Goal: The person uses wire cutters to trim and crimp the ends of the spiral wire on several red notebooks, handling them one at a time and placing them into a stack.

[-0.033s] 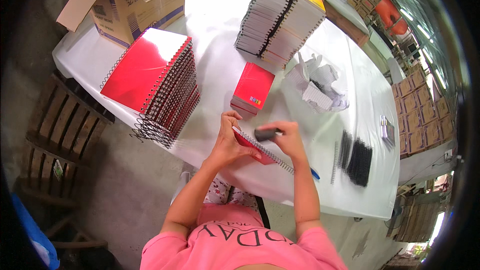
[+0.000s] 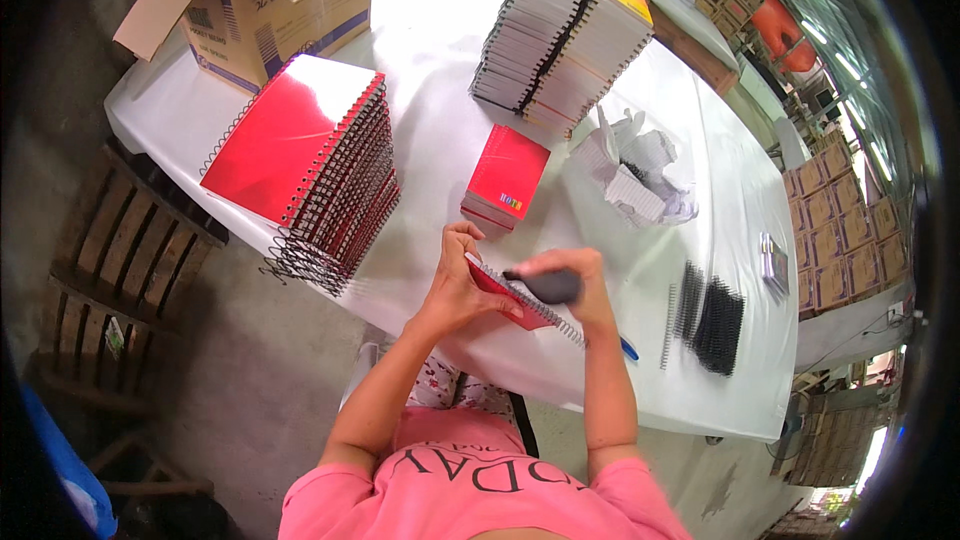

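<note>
My left hand (image 2: 458,285) is closed round a small red notebook (image 2: 528,317), tilted on edge near the table's front. A wire spiral coil (image 2: 548,313) runs along its upper edge, and its lower right end sticks out past the cover. In my right hand (image 2: 578,280) is a dark, rounded handheld tool (image 2: 552,286), its narrow end at the coil; motion blur hides its exact kind. Just beyond lies a short stack of small red notebooks (image 2: 508,172). A blue pen (image 2: 629,348) lies partly behind my right wrist.
To the left stands a tall stack of red spiral notebooks (image 2: 290,150), with an open cardboard box (image 2: 280,25) behind it. Bound stacks of notebooks (image 2: 560,50) rise at the back. Crumpled white paper (image 2: 640,175) and loose black coils (image 2: 720,325) lie on the right of the white table (image 2: 420,70).
The dark tool in my right hand has swung round, its body now lower and further right, its narrow end at the coil. My left hand and the notebook stay put.
</note>
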Action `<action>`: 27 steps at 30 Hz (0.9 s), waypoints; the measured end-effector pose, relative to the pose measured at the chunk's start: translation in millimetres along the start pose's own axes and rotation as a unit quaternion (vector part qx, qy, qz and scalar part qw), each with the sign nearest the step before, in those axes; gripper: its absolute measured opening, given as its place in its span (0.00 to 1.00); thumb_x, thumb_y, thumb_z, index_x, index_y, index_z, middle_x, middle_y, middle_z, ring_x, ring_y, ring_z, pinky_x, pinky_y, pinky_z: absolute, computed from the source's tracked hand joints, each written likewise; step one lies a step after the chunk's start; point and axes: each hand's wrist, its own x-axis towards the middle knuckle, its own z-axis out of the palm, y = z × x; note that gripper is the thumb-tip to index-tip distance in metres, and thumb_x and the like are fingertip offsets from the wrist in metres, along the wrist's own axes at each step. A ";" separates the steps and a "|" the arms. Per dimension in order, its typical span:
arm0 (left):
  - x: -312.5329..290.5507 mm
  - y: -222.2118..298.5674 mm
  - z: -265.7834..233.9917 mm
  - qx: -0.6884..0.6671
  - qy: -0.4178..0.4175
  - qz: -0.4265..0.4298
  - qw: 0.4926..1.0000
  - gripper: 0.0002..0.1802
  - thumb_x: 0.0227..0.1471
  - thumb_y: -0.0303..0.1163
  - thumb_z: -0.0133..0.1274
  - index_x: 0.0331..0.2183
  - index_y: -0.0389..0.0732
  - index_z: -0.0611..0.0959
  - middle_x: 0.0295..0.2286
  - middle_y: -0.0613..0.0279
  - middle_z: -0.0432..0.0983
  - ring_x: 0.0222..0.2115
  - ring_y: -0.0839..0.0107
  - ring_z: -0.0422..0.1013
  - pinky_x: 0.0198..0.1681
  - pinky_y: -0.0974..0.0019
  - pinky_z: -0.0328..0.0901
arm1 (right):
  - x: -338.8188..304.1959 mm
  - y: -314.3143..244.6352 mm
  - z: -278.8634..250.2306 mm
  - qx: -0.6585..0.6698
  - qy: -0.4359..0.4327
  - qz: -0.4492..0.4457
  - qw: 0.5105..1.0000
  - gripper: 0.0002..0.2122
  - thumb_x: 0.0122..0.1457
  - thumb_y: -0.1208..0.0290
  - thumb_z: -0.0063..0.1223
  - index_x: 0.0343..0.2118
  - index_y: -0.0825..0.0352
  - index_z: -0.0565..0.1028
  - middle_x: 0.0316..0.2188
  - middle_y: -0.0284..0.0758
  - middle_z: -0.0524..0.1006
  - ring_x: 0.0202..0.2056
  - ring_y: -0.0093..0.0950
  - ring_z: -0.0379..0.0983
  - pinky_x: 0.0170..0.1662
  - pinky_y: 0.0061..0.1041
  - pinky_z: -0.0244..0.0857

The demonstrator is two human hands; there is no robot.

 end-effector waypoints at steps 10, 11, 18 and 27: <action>-0.9 0.6 -2.2 -0.015 -0.031 0.000 0.999 0.46 0.17 0.39 0.76 0.33 0.43 0.59 0.37 0.58 0.56 0.41 0.65 0.59 0.42 0.67 0.59 | 10.1 -5.4 16.9 -0.235 0.013 0.040 0.971 0.13 0.43 0.83 0.55 0.34 0.64 0.81 0.30 0.40 0.80 0.30 0.28 0.77 0.35 0.24 0.68; 0.0 -0.6 -2.8 -0.001 -0.030 0.012 0.999 0.45 0.20 0.38 0.75 0.34 0.43 0.58 0.37 0.58 0.56 0.41 0.67 0.59 0.42 0.67 0.59 | 8.8 1.5 7.7 -0.263 0.030 0.045 0.963 0.13 0.43 0.83 0.55 0.34 0.64 0.81 0.30 0.40 0.80 0.31 0.29 0.77 0.35 0.25 0.69; -2.8 -16.8 -4.0 -0.056 -0.025 0.004 0.998 0.27 0.35 0.33 0.68 0.33 0.37 0.68 0.35 0.58 0.65 0.36 0.66 0.64 0.41 0.68 0.61 | -56.6 14.8 -80.4 -0.529 0.238 0.128 0.805 0.23 0.48 0.71 0.57 0.50 0.63 0.70 0.49 0.40 0.71 0.51 0.38 0.66 0.54 0.38 0.57; -4.3 41.1 2.7 -0.164 0.103 -0.101 0.976 0.12 0.40 0.27 0.65 0.33 0.39 0.85 0.31 0.63 0.78 0.30 0.74 0.70 0.35 0.71 0.65 | -185.7 17.5 6.1 -0.651 0.184 0.239 0.696 0.30 0.58 0.58 0.48 0.61 0.62 0.55 0.56 0.46 0.57 0.56 0.47 0.52 0.58 0.45 0.45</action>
